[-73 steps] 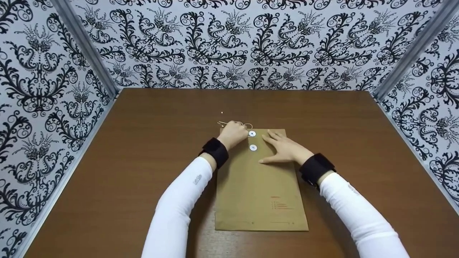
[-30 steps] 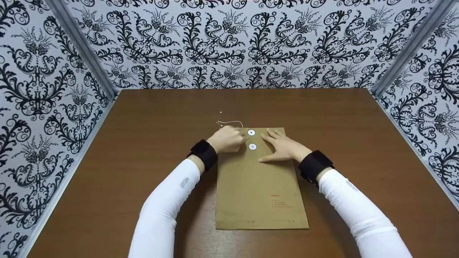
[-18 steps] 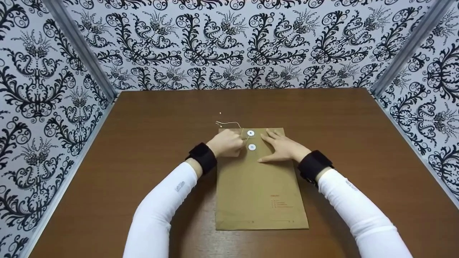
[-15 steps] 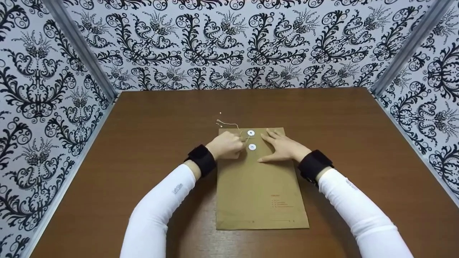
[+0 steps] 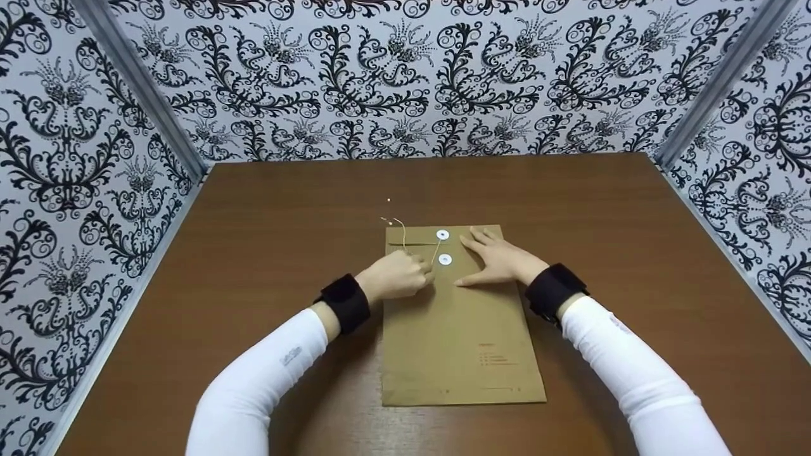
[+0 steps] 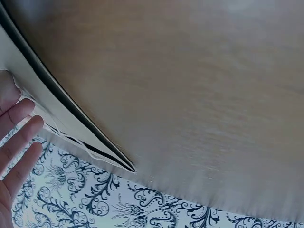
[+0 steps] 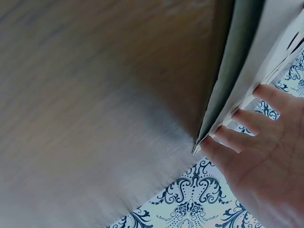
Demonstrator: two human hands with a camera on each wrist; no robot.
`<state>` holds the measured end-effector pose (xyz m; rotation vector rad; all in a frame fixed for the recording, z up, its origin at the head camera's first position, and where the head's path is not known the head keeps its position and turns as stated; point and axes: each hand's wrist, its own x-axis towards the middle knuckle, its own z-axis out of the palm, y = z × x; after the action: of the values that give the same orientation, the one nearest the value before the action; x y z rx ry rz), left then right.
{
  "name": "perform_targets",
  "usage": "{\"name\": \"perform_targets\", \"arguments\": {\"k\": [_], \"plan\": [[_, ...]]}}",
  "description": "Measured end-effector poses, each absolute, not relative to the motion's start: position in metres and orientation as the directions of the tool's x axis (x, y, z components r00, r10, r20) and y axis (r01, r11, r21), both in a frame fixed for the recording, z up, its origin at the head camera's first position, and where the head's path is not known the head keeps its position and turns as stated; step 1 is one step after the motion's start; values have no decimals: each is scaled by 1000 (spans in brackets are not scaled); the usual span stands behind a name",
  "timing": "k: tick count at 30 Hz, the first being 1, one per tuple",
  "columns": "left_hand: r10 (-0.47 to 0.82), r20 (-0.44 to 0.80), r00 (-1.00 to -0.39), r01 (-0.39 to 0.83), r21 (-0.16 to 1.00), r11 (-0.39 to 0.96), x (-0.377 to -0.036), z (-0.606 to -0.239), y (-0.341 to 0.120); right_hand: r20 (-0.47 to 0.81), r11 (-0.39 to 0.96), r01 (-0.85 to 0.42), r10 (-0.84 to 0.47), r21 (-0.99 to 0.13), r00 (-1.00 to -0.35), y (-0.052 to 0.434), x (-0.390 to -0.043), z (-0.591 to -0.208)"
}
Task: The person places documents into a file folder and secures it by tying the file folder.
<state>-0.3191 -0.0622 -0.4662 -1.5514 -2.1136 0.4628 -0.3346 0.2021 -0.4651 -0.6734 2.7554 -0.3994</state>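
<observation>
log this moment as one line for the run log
left hand: pinches string | right hand: flat on envelope | string: off lower button | table

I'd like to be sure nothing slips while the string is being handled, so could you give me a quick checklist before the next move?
1. Right hand pressing flat on the envelope: ok.
2. Left hand pinching the string: ok.
3. String running from the upper button: ok.
4. String off the lower button: cannot tell.
5. Envelope lying flat on the table: ok.
</observation>
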Motion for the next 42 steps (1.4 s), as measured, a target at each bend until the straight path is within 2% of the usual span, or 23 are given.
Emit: {"name": "perform_targets", "arguments": {"k": [4,11,19,27,42], "plan": [[962,162,-219,766,-583,272,-309,-465,-65,-199,853,-405,-482,-328,-853,202,-335,-465],[968,160,-192,760,-600,250,-292,-467,-66,-198,852,-407,-484,-328,-853,203,-336,-467],[966,165,-199,795,-550,258,-272,-469,-63,-204,855,-405,-481,-323,-853,203,-334,-468],[960,223,-169,827,-498,261,-257,-469,-57,-218,861,-394,-472,-321,-854,204,-335,-467],[947,221,-232,866,-395,305,-241,-472,-37,-208,856,-404,-480,-322,-852,202,-335,-465]]}}
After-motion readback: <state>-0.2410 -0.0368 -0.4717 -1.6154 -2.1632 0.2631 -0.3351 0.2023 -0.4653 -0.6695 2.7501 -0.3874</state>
